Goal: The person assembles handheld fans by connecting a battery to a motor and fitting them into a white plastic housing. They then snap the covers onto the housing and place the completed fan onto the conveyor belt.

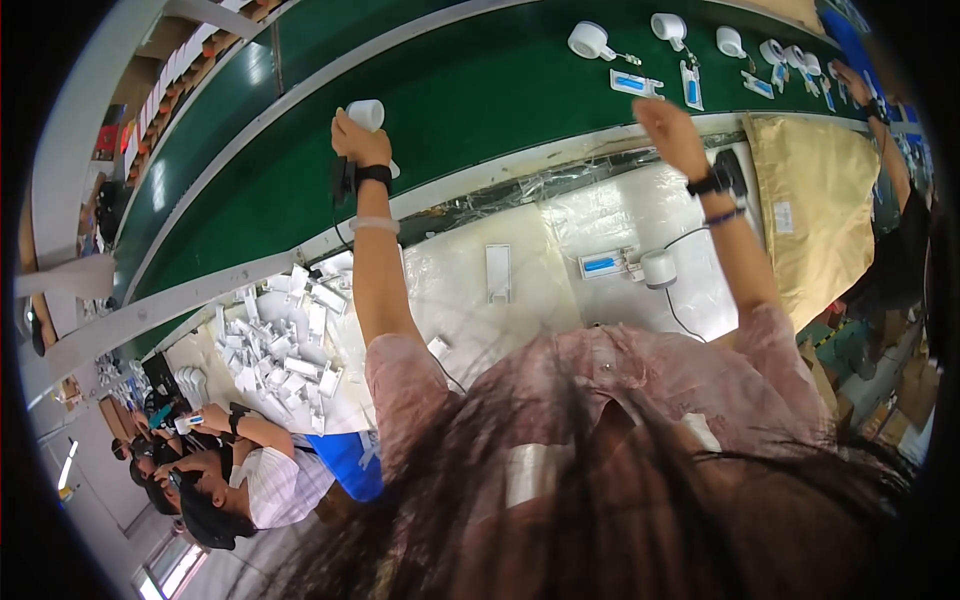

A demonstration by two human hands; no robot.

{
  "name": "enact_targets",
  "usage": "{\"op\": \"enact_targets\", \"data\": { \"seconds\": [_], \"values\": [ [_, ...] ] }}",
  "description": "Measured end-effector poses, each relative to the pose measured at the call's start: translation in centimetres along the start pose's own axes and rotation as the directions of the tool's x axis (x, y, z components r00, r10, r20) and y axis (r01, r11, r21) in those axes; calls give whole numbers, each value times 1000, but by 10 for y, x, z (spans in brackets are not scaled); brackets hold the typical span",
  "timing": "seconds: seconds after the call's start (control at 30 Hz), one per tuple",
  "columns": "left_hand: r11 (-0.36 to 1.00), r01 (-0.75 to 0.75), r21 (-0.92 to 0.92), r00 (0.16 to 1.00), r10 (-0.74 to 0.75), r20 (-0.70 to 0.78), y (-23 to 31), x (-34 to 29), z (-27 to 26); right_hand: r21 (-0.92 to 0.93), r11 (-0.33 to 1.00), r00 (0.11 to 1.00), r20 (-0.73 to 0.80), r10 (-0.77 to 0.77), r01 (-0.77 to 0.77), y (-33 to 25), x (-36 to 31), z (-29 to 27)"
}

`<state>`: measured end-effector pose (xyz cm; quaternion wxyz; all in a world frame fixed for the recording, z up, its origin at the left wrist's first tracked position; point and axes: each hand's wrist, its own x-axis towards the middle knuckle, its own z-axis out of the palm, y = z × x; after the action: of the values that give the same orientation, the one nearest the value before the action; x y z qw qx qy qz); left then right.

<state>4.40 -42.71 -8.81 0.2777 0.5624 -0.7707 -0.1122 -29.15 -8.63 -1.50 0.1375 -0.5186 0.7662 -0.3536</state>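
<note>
My left hand (362, 142) is over the green conveyor belt (470, 110), its fingers closed round a white round-headed part (367, 114). A bit of white shows beside that wrist; what it belongs to is hidden. My right hand (672, 135) hangs at the belt's near edge, smeared by motion, so its grip is unclear. Just beyond it lies a white holder with a blue cell (636, 84), close to another round-headed white part (592, 41). On the bench in front of me lie a white rectangular cover (498, 273), a blue-celled holder (604, 264) and a white round head (659, 268).
Loose white plastic pieces (285, 345) are heaped at the left of the bench. Several round heads with wired holders line the belt at the right, where another person's hand (852, 84) reaches in. A tan sheet (815, 205) covers the bench's right end. Co-workers sit at the left.
</note>
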Motion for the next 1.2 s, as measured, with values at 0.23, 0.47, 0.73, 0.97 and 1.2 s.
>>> {"op": "enact_targets", "data": {
  "seconds": [0.23,0.47,0.73,0.97,1.2],
  "values": [
    [875,-156,-458,947,264,183,49,-137,-47,-712,600,921,184,-343,365,96,91,-9],
    [742,265,-615,914,9,405,66,-256,-86,-688,349,757,471,-452,636,102,121,-1],
    [567,532,-628,814,-139,564,69,-276,-99,-596,602,840,286,-460,532,60,99,2],
    [731,-23,-681,893,321,316,147,-247,-141,2,957,888,372,-271,291,-36,20,-4],
    [696,-483,-531,733,653,188,200,-261,-164,521,778,764,640,-84,-351,-131,-108,-2]
  ]
}}
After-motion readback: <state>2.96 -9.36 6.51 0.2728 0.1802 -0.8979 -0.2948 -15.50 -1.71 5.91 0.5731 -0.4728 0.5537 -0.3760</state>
